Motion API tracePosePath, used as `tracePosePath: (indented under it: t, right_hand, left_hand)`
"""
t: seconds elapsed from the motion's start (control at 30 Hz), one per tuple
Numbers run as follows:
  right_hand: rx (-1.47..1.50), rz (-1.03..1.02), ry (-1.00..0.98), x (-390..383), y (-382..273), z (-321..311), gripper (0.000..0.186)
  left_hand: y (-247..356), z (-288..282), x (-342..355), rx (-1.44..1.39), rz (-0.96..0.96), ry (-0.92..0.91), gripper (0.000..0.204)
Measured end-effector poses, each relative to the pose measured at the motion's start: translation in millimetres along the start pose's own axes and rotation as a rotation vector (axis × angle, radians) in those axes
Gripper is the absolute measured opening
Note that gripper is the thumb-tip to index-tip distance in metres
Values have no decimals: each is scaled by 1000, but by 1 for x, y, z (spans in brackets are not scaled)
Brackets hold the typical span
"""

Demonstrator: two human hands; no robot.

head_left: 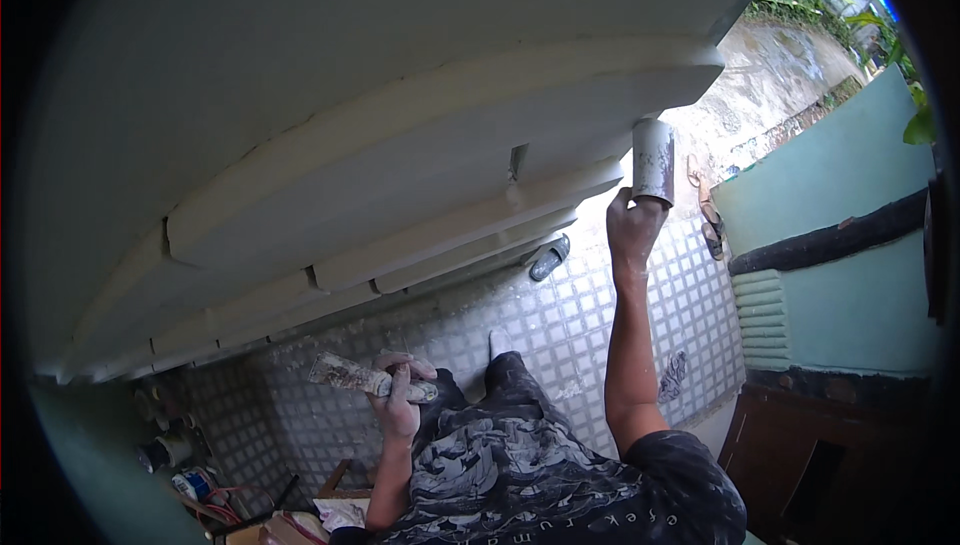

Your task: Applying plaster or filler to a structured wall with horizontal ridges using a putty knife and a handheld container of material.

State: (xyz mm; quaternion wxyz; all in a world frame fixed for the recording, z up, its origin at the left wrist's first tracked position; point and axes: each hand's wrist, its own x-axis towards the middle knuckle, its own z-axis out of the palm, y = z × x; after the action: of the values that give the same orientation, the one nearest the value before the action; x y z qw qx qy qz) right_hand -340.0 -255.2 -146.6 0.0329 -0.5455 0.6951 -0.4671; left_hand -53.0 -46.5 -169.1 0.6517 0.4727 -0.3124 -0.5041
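My right hand (638, 223), arm stretched forward, is closed on the lower end of a pale scraper-like piece (653, 157) with grey smears. Its exact kind is unclear. Its top reaches close to the end of the stepped wall moulding (450, 105); I cannot tell if they touch. In front of my body, my left hand (398, 407) is closed around a putty knife (350, 375) crusted with whitish plaster. The knife's blade points left. Pale residue coats the left fingers, and their outlines partly merge with the tool.
Under the moulding lies a dark slipper (549, 258) on the tiled floor (580, 335). More footwear (711, 230) sits by the green wall (830, 165) at right. Containers and cords (205, 490) crowd the lower left. A brown wooden piece (800, 455) stands lower right.
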Motion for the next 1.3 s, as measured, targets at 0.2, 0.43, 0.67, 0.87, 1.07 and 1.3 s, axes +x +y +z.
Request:
tracePosePath:
  t: [0.2, 0.43, 0.67, 0.87, 1.07, 1.3]
  right_hand:
    - [-229, -221, -285, -96, -37, 56, 78]
    - [130, -744, -441, -147, -85, 46, 68]
    - [158, -482, -240, -195, -130, 85, 63]
    - [381, -741, -538, -221, -181, 108, 58]
    - [175, -905, -489, -233, -197, 108, 59]
    - [26, -401, -153, -179, -74, 63, 50]
  left_hand:
    - [13, -41, -13, -39, 45, 238, 9]
    - [32, -99, -32, -13, 73, 213, 10]
    - [56, -164, -31, 628, 304, 244, 14]
    - [76, -206, 19, 790, 512, 86, 25]
    - [65, -208, 82, 1380, 755, -50, 58]
    - [28, -219, 121, 1418, 825, -98, 62]
